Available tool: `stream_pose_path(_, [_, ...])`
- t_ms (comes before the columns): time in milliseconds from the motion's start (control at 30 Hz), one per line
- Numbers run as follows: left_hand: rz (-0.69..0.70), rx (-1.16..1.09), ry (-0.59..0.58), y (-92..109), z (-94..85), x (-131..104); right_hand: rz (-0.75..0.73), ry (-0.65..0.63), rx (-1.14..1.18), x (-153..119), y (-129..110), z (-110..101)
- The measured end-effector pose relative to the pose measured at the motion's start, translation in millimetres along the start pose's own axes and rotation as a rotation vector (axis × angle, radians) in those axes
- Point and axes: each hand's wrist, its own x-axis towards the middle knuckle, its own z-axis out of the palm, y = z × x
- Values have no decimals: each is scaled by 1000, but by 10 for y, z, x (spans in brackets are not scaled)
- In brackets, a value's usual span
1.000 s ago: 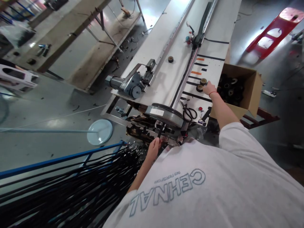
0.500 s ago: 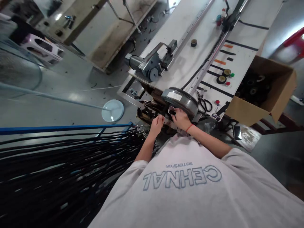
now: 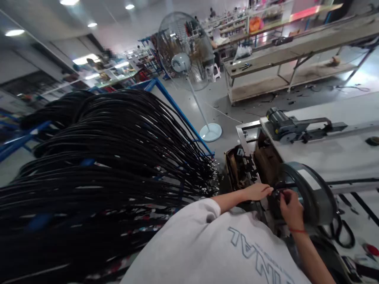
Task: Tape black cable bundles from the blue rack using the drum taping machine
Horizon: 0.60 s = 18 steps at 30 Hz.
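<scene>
My left hand (image 3: 258, 191) is closed, its fingertips pinched together beside a small dark piece (image 3: 278, 190); I cannot make out what it holds. Close by on the right, my right hand (image 3: 292, 211), with a red string at the wrist, has its thumb and fingers bent around the same dark spot. What lies in that pinch is too dark to name. Both hands are at the near side of a round grey machine housing (image 3: 321, 197) with a white label, at the end of the white workbench (image 3: 334, 157).
Black cables (image 3: 124, 157) hang thickly over a blue rack (image 3: 174, 104) on my left. Ahead stands a pedestal fan (image 3: 181, 63) on a round base. A motor unit (image 3: 280, 122) sits on the bench, scissors (image 3: 345, 234) lie right, and an open carton (image 3: 235, 169) is below.
My view has swung left and up, bringing in the cable rack and fan. Both hands stay by the round housing, and they are now closer together.
</scene>
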Motion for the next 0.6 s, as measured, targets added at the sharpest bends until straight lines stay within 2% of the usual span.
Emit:
stream_pose_path(133, [-53, 168, -102, 8, 99, 51, -85, -24, -27, 97, -97, -40])
stream_pose_path(267, [-42, 210, -107, 49, 92, 43, -250, -46, -74, 237, -188, -78])
stream_pose_path(467, [-54, 266, 28, 225, 67, -73, -339, -156, -164, 320, -270, -67])
stream_pose_path(600, [-77, 149, 98, 145, 165, -68, -304, -146, -117, 179, -467, -124])
